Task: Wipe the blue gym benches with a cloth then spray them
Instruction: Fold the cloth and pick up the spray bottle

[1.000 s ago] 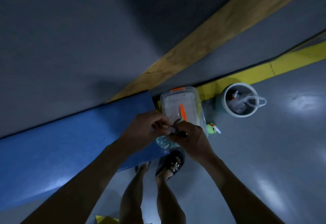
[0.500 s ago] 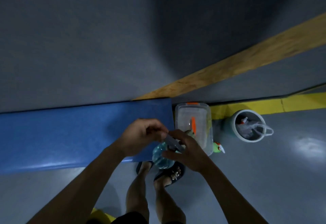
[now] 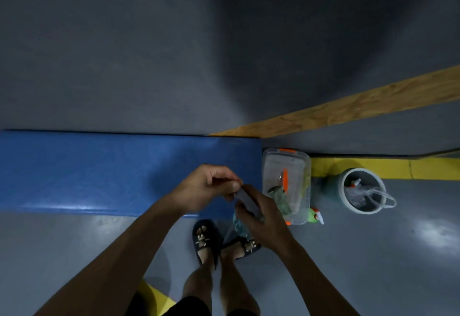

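A long blue gym bench (image 3: 99,174) runs across the left and middle, against the grey wall. My two hands meet in front of its right end. My right hand (image 3: 266,221) grips a clear bluish bottle (image 3: 238,227) together with a grey elongated piece (image 3: 245,200) at its top. My left hand (image 3: 206,186) pinches the upper end of that grey piece with thumb and fingers. I see no cloth in either hand.
A clear plastic box (image 3: 286,164) with orange latches stands on the floor right of the bench. A green spray bottle (image 3: 314,216) lies beside it, and a grey bucket (image 3: 348,184) holds a bag. My sandalled feet (image 3: 206,238) stand below the hands. Yellow floor line (image 3: 423,170) runs right.
My view has swung, so the bench now lies level across the frame. Both hands stayed together on the bottle and grey piece, which now sit a little right of the bench end.
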Available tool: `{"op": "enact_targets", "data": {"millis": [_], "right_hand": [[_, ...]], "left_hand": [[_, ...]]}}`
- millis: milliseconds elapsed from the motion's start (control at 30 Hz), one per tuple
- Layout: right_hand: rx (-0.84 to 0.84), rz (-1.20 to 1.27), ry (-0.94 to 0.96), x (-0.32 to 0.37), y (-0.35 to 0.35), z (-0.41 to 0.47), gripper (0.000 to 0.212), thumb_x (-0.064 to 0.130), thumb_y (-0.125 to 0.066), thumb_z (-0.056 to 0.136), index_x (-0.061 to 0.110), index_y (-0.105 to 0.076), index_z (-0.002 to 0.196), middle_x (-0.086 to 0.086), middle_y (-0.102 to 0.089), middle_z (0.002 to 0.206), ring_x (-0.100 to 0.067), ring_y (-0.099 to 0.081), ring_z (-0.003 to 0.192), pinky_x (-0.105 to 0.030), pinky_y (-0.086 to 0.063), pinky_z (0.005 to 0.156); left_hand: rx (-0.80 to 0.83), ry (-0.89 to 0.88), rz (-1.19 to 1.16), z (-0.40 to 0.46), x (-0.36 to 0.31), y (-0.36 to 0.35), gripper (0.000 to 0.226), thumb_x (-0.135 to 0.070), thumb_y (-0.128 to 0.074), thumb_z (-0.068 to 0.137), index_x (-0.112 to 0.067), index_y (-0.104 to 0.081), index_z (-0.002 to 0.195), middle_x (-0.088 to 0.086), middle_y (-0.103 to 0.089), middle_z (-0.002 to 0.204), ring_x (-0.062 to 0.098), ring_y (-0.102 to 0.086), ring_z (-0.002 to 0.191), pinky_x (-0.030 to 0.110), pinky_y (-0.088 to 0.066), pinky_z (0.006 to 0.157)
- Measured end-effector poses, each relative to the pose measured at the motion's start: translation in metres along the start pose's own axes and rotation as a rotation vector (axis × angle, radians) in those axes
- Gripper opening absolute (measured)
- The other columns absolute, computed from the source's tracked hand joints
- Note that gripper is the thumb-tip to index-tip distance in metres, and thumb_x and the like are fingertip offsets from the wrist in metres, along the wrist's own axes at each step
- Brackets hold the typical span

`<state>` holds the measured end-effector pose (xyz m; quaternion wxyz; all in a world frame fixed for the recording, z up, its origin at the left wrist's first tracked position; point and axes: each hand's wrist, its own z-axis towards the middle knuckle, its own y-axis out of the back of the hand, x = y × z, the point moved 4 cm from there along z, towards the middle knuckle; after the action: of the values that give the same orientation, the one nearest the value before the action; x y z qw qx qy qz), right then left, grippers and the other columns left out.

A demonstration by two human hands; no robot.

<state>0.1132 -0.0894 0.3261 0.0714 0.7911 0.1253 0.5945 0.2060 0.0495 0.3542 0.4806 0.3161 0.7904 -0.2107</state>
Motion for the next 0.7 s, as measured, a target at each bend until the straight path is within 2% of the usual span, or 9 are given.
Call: {"op": "enact_targets", "data": {"millis": [133,267,367,433,600,700], "right_hand": [[-0.012,-0.022,0.01,0.018,-0.005,0.005,0.031,0.006,-0.057,0.09,0.034,-0.058,0.103,-0.001,-0.057,0.068,-0.023,-0.054,0.056,-0.041,-0.044,0.051],[-0.041,-0.075,0.048,0.038,-0.012,0.008,0.029,0.003,-0.058,0.087,0.025,-0.06,0.106,0.007,-0.055,0.066,-0.016,-0.052,0.053,-0.03,-0.043,0.048],[-0.025,-0.081,0.048,0.052,-0.017,0.007,0.03,0.006,-0.057,0.088,0.028,-0.061,0.108,0.002,-0.058,0.068,-0.02,-0.054,0.054,-0.04,-0.045,0.05],[-0.022,-0.098,0.044,0.058,-0.018,0.003,0.029,0.009,-0.056,0.089,0.03,-0.061,0.107,-0.001,-0.056,0.066,-0.023,-0.052,0.053,-0.04,-0.042,0.049],[-0.061,-0.148,0.067,0.064,-0.017,-0.013,0.021,0.014,-0.06,0.091,0.029,-0.064,0.105,0.003,-0.053,0.063,-0.016,-0.049,0.051,-0.035,-0.038,0.047],[-0.063,-0.185,0.088,0.061,-0.015,-0.024,0.014,0.019,-0.066,0.089,0.029,-0.063,0.098,0.019,-0.057,0.067,-0.005,-0.055,0.059,-0.015,-0.037,0.054]], "left_hand": [[0.008,0.02,0.005,-0.005,-0.007,0.012,0.016,-0.016,-0.064,0.093,-0.004,-0.071,0.099,0.012,-0.073,0.088,0.022,-0.069,0.078,0.032,-0.056,0.076],[-0.007,0.04,0.06,-0.014,-0.018,0.025,0.025,-0.032,-0.064,0.092,-0.009,-0.071,0.086,0.012,-0.071,0.078,0.026,-0.068,0.075,0.044,-0.057,0.079],[-0.022,0.062,0.102,-0.022,-0.026,0.031,0.033,-0.045,-0.064,0.088,-0.014,-0.066,0.075,0.008,-0.07,0.069,0.022,-0.069,0.068,0.039,-0.057,0.073],[-0.041,0.077,0.174,-0.029,-0.03,0.032,0.039,-0.049,-0.062,0.089,-0.012,-0.065,0.076,0.007,-0.07,0.068,0.02,-0.069,0.067,0.037,-0.057,0.071],[-0.089,0.071,0.245,-0.038,-0.026,0.024,0.048,-0.055,-0.061,0.088,-0.009,-0.063,0.075,0.007,-0.071,0.067,0.019,-0.07,0.066,0.043,-0.058,0.075],[-0.081,0.053,0.253,-0.043,-0.017,0.014,0.046,-0.051,-0.061,0.091,-0.008,-0.064,0.075,0.006,-0.072,0.067,0.017,-0.07,0.065,0.04,-0.058,0.073]]}}
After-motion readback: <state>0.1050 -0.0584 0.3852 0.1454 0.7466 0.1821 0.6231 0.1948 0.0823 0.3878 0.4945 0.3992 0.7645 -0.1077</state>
